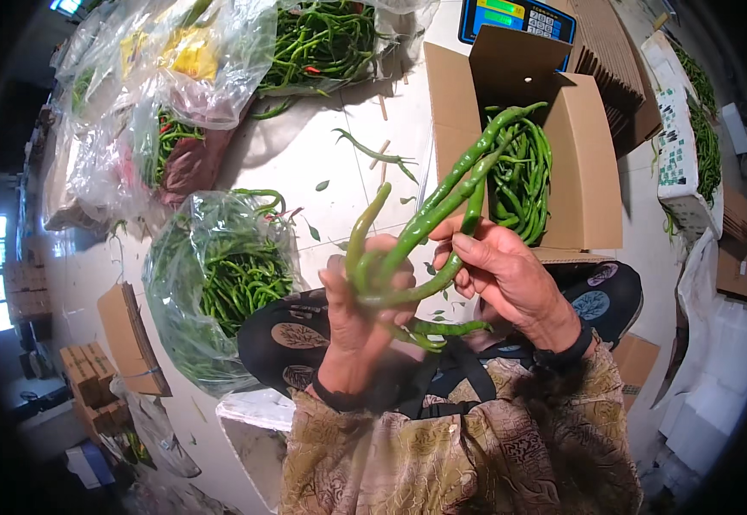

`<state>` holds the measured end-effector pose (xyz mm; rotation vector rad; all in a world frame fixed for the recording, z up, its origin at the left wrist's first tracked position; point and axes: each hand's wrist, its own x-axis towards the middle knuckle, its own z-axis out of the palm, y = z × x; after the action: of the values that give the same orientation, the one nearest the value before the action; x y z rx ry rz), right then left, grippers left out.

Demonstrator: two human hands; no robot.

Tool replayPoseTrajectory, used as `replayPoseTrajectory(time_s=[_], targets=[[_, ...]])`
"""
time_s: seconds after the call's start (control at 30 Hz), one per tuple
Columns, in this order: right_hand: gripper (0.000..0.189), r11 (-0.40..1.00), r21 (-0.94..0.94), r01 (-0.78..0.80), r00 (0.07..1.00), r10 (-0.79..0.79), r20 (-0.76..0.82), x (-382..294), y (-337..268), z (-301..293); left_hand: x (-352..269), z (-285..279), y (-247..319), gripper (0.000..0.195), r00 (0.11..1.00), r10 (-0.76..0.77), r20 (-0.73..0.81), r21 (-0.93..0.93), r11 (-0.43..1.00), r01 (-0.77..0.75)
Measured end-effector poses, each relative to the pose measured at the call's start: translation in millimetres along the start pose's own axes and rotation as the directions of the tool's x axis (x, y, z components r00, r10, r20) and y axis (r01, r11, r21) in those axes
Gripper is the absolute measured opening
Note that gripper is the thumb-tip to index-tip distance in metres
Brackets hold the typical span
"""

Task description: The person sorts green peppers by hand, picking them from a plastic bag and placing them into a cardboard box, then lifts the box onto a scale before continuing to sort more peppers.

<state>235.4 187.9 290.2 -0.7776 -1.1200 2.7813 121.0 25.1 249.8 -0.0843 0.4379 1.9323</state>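
Note:
Long green chili peppers (421, 225) are bunched in my left hand (357, 328), blurred close to the camera. Their tips reach up and to the right, overlapping the cardboard box in view. One paler pepper (363, 222) sticks up beside my left fingers, and more pepper ends (450, 328) show below that hand. My right hand (508, 270) pinches a curved green pepper (434, 283) between thumb and fingers. Beyond the right hand, an open cardboard box (585, 161) holds a heap of green peppers (521, 187). Its flaps are spread outward.
A clear plastic bag of peppers (177, 277) sits at left, with larger bags (219, 71) behind. A digital scale (521, 19) stands behind the box, beside flattened cartons (605, 71). White foam boxes (676, 141) line the right. Loose peppers (373, 151) and leaves lie on the tiled floor.

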Motion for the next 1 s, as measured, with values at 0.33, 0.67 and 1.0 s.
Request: replayPoseTrajectory(time_s=[0.33,0.67,1.0], targets=[[0.025,0.991,0.055,-0.125,0.992,0.124,0.021,2,13,-6,3,-1,-3,0.074,0.995,-0.103,0.019,0.058,0.993,0.102],[0.034,0.935,-0.34,-0.101,0.995,0.09,-0.048,-30,-27,-24,-1,-11,11,0.052,0.978,0.185,0.099,-0.152,0.974,-0.169],[0.036,0.877,-0.48,0.03,0.974,-0.133,-0.182,-58,-67,-45,0,-11,10,0.055,0.924,0.222,0.312,0.075,0.964,-0.257]])
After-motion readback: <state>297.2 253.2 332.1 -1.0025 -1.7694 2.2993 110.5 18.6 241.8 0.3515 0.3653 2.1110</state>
